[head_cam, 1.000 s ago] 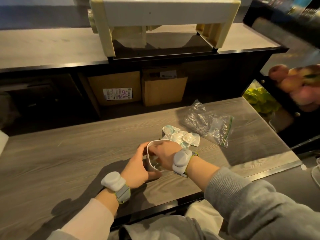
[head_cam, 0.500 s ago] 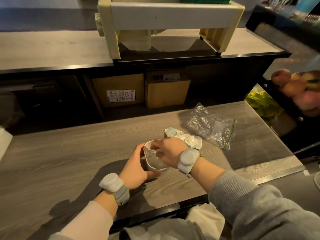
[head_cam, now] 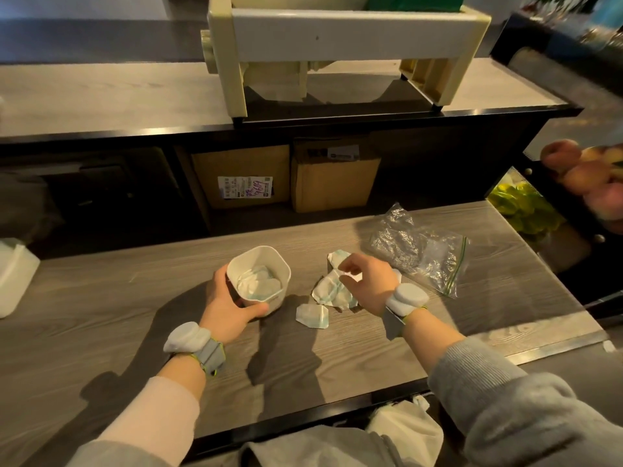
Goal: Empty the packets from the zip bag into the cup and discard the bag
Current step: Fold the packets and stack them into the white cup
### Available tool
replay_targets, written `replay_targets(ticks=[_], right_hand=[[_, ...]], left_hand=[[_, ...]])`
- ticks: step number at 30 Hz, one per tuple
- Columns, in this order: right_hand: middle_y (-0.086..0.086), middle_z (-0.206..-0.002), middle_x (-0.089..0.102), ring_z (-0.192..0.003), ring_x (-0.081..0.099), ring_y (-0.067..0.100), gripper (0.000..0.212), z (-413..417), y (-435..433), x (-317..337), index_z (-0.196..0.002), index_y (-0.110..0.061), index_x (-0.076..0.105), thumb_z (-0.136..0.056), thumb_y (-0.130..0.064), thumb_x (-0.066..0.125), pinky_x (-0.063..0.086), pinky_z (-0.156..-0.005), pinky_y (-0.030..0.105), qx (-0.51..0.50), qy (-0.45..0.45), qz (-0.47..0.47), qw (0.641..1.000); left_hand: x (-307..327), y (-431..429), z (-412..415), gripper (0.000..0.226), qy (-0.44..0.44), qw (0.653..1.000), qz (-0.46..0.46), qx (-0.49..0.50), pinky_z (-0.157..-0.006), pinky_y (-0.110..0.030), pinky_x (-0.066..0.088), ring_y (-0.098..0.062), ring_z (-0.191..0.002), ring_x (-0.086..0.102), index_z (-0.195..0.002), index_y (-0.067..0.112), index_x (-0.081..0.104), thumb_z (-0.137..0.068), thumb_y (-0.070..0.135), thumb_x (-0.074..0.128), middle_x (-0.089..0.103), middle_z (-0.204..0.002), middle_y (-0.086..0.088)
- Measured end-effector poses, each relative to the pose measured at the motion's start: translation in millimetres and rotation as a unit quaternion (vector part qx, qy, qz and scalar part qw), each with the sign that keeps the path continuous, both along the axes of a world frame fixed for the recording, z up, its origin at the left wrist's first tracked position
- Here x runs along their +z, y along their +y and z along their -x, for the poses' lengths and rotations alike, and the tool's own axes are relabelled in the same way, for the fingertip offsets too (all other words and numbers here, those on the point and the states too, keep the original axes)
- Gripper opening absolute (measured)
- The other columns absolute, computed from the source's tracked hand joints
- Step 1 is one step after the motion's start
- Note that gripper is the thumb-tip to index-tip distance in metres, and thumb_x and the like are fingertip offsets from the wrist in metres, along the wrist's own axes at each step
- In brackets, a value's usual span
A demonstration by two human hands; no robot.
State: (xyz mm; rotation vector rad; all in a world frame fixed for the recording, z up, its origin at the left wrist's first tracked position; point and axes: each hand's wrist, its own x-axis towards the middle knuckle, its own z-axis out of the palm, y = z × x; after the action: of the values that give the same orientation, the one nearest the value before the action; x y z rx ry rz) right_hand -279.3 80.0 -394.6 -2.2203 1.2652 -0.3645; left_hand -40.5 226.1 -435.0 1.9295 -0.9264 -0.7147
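A white squarish cup (head_cam: 269, 261) stands on the wooden counter (head_cam: 101, 318) with several white and pale-green packets inside. My left hand (head_cam: 226, 308) wraps around the cup's left and near side. More packets (head_cam: 332, 291) lie in a small pile right of the cup, and one packet (head_cam: 312, 316) lies apart, nearer to me. My right hand (head_cam: 369, 283) hovers over the pile with its fingers spread and curled, holding nothing that I can see. The clear zip bag (head_cam: 418, 247), crumpled and with a green seal, lies flat at the right of the pile.
A white container (head_cam: 13, 274) sits at the counter's left edge. Behind the counter is a dark gap with cardboard boxes (head_cam: 242, 176) below a higher shelf carrying a cream plastic frame (head_cam: 337, 45). Fruit (head_cam: 586, 176) and green items (head_cam: 519, 203) are at the right.
My right hand left the cup and moved right over the packet pile. The cup, held by my left hand, now shows packets inside. The view shifted slightly.
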Motion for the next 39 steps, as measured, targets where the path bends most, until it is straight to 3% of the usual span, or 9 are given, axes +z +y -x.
replay_targets(ticks=[6,10,16,21,25,29,31,35,39], right_hand=[[0.005,-0.153,0.034,-0.135,0.038,0.033,0.047,4,-5,-38,-0.139,-0.02,0.045,-0.092,-0.013,0.048,0.034,-0.11,0.038,0.064,0.166,-0.048,0.983],[-0.006,-0.162,0.011,-0.141,0.023,0.036,0.068,9,0,-53,-0.148,-0.034,0.027,-0.088,-0.01,0.045,0.026,-0.116,0.043,0.111,0.241,-0.077,0.961],[-0.016,-0.16,0.012,-0.137,0.02,0.029,0.076,21,16,-64,-0.146,-0.044,0.023,-0.081,-0.009,0.044,0.035,-0.109,0.045,0.143,0.267,-0.052,0.952],[-0.016,-0.158,0.019,-0.129,0.027,0.028,0.077,30,27,-70,-0.143,-0.044,0.029,-0.079,-0.003,0.044,0.038,-0.106,0.041,0.147,0.252,-0.042,0.956],[-0.016,-0.149,0.039,-0.115,0.038,0.024,0.067,38,36,-70,-0.137,-0.041,0.046,-0.082,-0.004,0.05,0.041,-0.1,0.036,0.152,0.225,-0.033,0.962],[-0.009,-0.125,0.063,-0.111,0.045,0.022,0.046,38,39,-64,-0.118,-0.031,0.065,-0.085,-0.005,0.047,0.045,-0.093,0.035,0.135,0.202,0.001,0.97],[-0.004,-0.118,0.065,-0.109,0.049,0.023,0.041,34,41,-61,-0.113,-0.025,0.067,-0.085,-0.004,0.044,0.047,-0.089,0.037,0.11,0.164,0.01,0.98],[-0.004,-0.127,0.058,-0.114,0.048,0.025,0.039,20,47,-57,-0.125,-0.024,0.057,-0.09,-0.015,0.045,0.044,-0.092,0.037,0.11,0.146,0.01,0.983],[-0.01,-0.14,0.049,-0.129,0.036,0.024,0.049,3,53,-58,-0.14,-0.034,0.036,-0.092,-0.027,0.045,0.031,-0.098,0.044,0.108,0.203,0.02,0.973]], left_hand=[[-12,-7,-13,0.106,0.009,1.0,-0.013,0.019,-0.102,-0.039,0.042,-0.023,-0.125,0.045,-0.14,0.018,0.033,-0.051,0.014,0.091,0.046,-0.136,-0.005],[-14,-6,-7,0.103,0.048,0.999,-0.001,0.024,-0.086,-0.02,0.042,-0.012,-0.117,0.046,-0.14,0.026,0.033,-0.054,0.01,0.089,0.046,-0.137,0.001],[-25,1,15,0.105,0.119,0.988,-0.043,0.083,-0.103,-0.041,0.043,-0.023,-0.124,0.048,-0.143,0.02,0.021,-0.062,0.007,0.086,0.041,-0.141,-0.003],[-42,11,45,0.047,0.005,0.985,-0.152,0.079,-0.076,-0.033,0.041,-0.03,-0.1,0.053,-0.094,0.014,0.035,-0.072,0.004,0.075,0.047,-0.1,-0.007],[-45,15,66,0.034,-0.008,0.993,-0.115,-0.033,-0.061,-0.026,0.034,-0.019,-0.072,0.042,-0.079,0.02,0.042,-0.074,-0.001,0.068,0.043,-0.076,0.003],[-39,10,76,0.028,-0.058,0.988,-0.058,-0.133,-0.066,-0.011,0.036,-0.007,-0.073,0.046,-0.093,0.02,0.055,-0.075,0.003,0.068,0.054,-0.093,0.001],[-36,5,78,0.032,-0.087,0.981,-0.058,-0.165,-0.078,-0.016,0.041,-0.01,-0.087,0.052,-0.104,0.022,0.057,-0.077,0.008,0.068,0.055,-0.105,0.004],[-35,-6,83,0.05,-0.158,0.959,-0.105,-0.211,-0.104,-0.028,0.034,-0.021,-0.123,0.042,-0.128,0.023,0.05,-0.081,0.011,0.061,0.049,-0.131,0.003],[-37,-10,86,0.064,-0.167,0.95,-0.161,-0.21,-0.109,-0.031,0.028,-0.024,-0.131,0.033,-0.141,0.026,0.037,-0.082,0.006,0.054,0.04,-0.144,0.003]])
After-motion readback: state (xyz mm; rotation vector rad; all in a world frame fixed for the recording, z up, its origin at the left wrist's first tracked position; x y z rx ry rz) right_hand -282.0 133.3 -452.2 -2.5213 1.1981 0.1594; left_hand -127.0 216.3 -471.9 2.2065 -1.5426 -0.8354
